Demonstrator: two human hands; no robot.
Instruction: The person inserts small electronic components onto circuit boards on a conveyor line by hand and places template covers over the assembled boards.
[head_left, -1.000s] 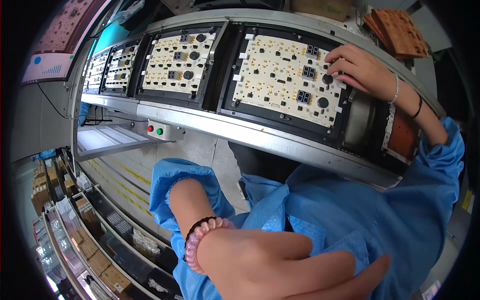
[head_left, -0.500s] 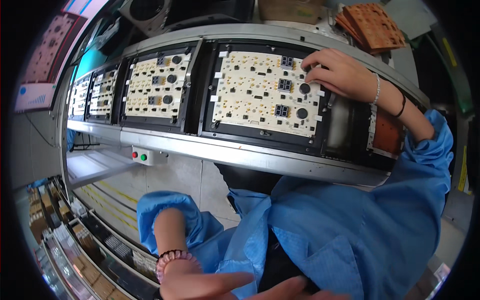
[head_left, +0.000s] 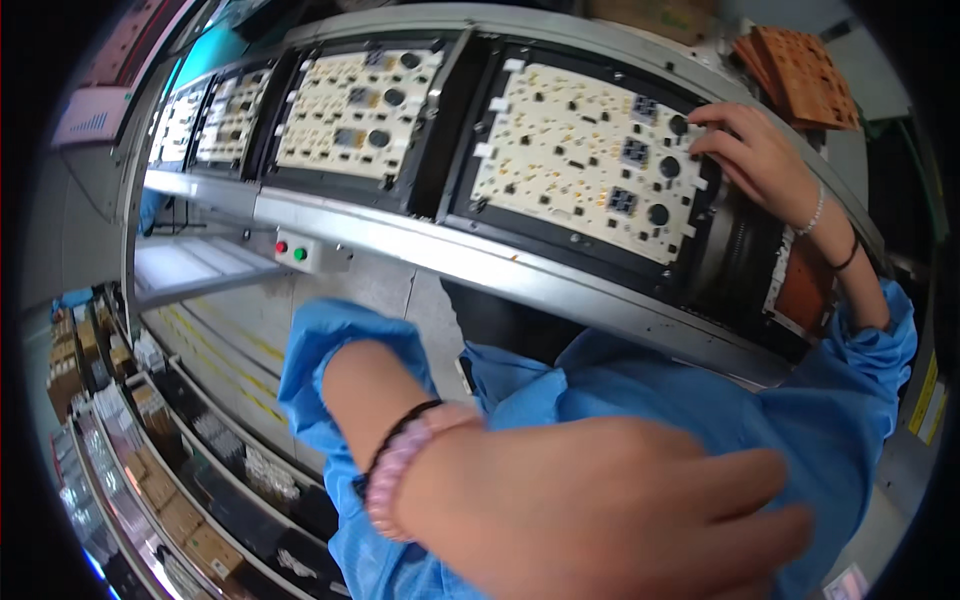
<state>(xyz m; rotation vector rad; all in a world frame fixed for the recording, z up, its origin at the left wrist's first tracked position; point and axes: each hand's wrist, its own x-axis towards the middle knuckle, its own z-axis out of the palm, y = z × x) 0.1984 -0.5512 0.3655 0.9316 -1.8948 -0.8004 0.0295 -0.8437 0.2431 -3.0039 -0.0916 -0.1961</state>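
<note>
A cream circuit board lies in a black frame on the line, carrying dark digit displays and round black parts down its right side. My right hand reaches over the board's upper right edge. Its bent fingers are apart, their tips beside the topmost round black part; I see nothing held, and the thumb is hidden. My left hand, with a pink coiled bracelet at the wrist, is raised before my blue-sleeved body. Motion smears its curled fingers, so anything in them is unclear.
More framed boards sit along the line to the left. A metal rail runs along the near side, with a red-and-green button box below it. Orange-brown panels are stacked at the far right. Shelves with boxes stand at lower left.
My left hand has come up and right from the lower edge, and looks larger. The view has shifted, so the boards sit further right and higher. My right hand stays at the board's upper right edge.
</note>
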